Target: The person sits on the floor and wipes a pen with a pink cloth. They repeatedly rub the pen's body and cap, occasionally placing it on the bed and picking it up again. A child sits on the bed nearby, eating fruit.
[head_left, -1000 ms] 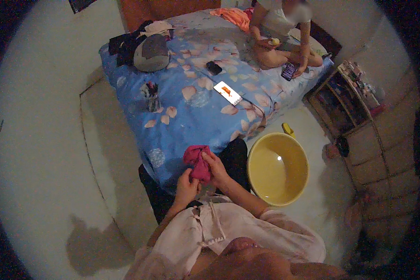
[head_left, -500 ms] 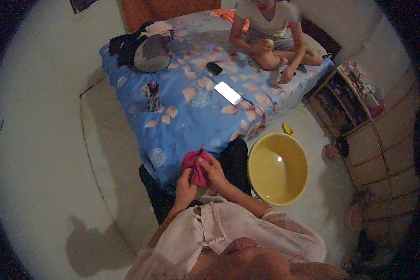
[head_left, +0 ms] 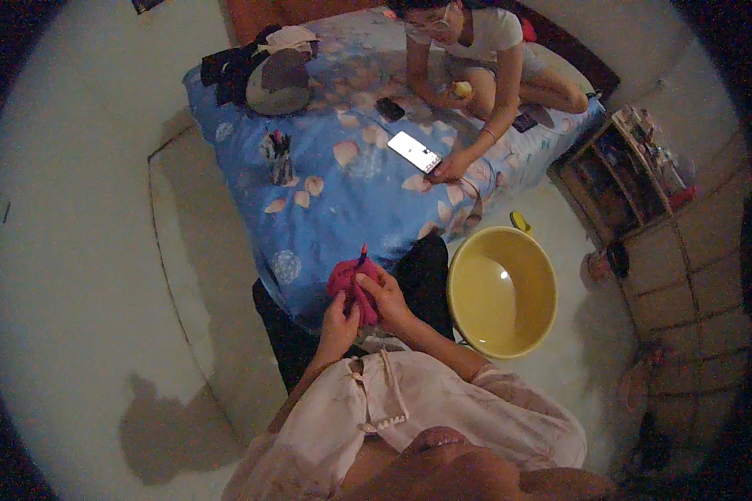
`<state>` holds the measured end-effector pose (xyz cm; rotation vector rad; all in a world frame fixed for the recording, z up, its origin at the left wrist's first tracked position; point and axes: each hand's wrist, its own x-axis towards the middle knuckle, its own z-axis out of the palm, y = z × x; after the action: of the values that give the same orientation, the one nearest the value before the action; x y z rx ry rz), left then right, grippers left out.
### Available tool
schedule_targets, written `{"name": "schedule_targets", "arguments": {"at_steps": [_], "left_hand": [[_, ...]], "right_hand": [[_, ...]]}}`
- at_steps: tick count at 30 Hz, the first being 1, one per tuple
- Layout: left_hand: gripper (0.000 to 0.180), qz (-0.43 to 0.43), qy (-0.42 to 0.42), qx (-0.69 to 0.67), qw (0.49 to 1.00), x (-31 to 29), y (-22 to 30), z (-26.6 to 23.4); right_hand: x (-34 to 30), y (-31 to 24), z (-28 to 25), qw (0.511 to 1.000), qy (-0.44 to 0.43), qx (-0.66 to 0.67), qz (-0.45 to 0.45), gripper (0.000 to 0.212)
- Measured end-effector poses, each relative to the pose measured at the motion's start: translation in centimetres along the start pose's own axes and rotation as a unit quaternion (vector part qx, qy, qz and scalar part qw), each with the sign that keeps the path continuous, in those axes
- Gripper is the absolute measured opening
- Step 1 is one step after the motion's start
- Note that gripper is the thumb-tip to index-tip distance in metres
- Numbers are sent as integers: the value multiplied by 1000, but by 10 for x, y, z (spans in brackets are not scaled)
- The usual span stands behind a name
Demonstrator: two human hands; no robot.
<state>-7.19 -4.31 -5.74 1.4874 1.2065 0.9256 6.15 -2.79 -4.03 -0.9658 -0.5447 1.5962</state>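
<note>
Over my lap, both hands are closed around a soft magenta cloth item [head_left: 366, 313]; whether it is a pouch or a folded cloth I cannot tell. My left hand [head_left: 338, 327] grips its near left side with the fingertips. On the other side my right hand [head_left: 383, 301] pinches it, thumb on top. A slim dark stick with a red tip [head_left: 363, 250], like a pen, pokes up from the far end of the cloth. Its lower part is hidden.
Ahead is a bed with a blue floral sheet [head_left: 326, 221], bearing a holder of pens [head_left: 280, 159], a cap [head_left: 280, 83] and a lit phone [head_left: 414, 152]. Another person [head_left: 476, 75] sits there, one hand at the phone. A yellow basin [head_left: 503, 292] and a shelf [head_left: 614, 179] stand right.
The red-tipped stick now shows more above the cloth, and my fingers have shifted slightly. The other person has leaned forward and reached a hand to the phone.
</note>
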Motion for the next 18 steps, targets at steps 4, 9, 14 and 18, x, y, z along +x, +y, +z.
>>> {"name": "schedule_targets", "arguments": {"at_steps": [4,9,14,18], "left_hand": [[21,57,49,80,994,-1,13,-3],[23,-44,-22,139,989,-7,33,-8],[20,-78,37,-46,995,-10,24,2],[27,63,81,12,995,0,-48,1]], "right_hand": [[-1,8,-3,999,20,-4,-26,35],[1,-6,-8,998,48,39,-14,35],[4,0,-13,999,14,43,30,34],[-8,10,6,996,-15,71,50,34]]}}
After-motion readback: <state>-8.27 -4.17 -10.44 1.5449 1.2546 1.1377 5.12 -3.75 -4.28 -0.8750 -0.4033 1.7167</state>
